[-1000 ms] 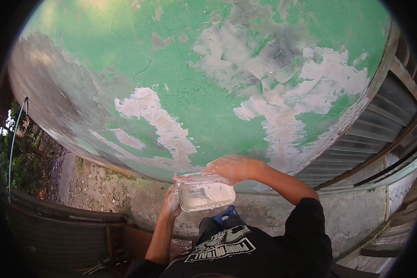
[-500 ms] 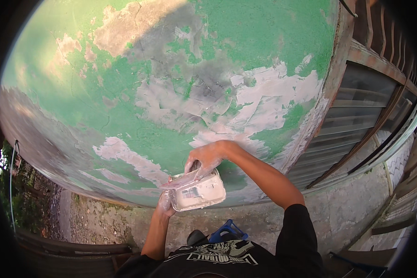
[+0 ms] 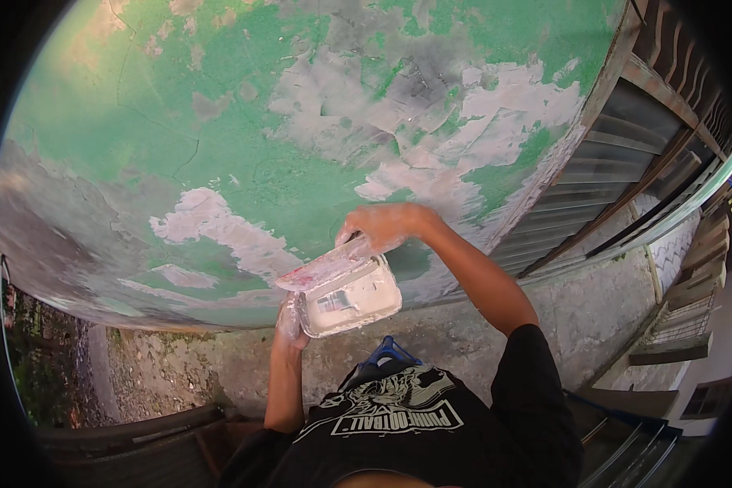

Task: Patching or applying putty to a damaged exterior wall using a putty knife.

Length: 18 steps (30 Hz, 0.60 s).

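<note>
My left hand (image 3: 291, 319), smeared with white, is closed around the left end of a rectangular plastic tub (image 3: 392, 307). Pale putty (image 3: 366, 299) coats the inside of the tub. My right hand (image 3: 386, 226) grips a flat, putty-covered spreader (image 3: 325, 267) along its upper edge, fingers curled over it. The spreader lies slantwise along the tub's far rim, its left end close to my left hand; a reddish patch shows on it. Just beyond both hands rises a green wall (image 3: 244, 154) with rough white patches of putty (image 3: 220, 224).
A louvred window (image 3: 602, 175) with a wooden frame stands to the right of the wall. Below runs a worn concrete ledge (image 3: 195, 366). A blue object (image 3: 390, 351) shows in front of my shirt. Wooden slats (image 3: 683, 325) and plants (image 3: 37, 358) lie at the sides.
The view has shifted, so the wall patches sit higher. My right hand has tilted the spreader, and more of its flat face now shows above the tub. Both grips stay the same.
</note>
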Tool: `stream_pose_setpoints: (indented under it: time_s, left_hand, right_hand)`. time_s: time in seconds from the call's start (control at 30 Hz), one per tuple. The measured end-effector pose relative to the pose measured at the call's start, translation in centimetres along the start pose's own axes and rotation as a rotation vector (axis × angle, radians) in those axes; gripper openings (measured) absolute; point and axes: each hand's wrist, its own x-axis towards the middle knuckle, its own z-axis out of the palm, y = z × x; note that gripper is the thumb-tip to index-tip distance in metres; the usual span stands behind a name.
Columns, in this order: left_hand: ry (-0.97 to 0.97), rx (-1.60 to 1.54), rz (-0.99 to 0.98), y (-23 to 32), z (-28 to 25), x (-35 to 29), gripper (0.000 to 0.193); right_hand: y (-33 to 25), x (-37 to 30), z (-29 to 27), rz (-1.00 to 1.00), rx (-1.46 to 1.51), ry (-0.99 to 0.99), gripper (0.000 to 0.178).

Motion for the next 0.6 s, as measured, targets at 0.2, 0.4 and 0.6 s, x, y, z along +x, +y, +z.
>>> stream_pose_setpoints:
  time_s: [0.2,0.4,0.6]
  left_hand:
    - [0.128,-0.022,-0.050,1.8,0.8,-2.8,0.059]
    - [0.239,0.091,-0.003,2.8,1.4,-5.0,0.063]
    - [0.230,0.094,0.065,2.8,0.1,-5.3,0.060]
  right_hand:
    - [-2.4,0.5,9.6,-0.081,-0.484,0.296,0.024]
    - [-6.6,-0.3,8.9,0.044,-0.489,0.084,0.025]
    - [-7.8,-0.3,10.3,-0.029,-0.528,0.121,0.026]
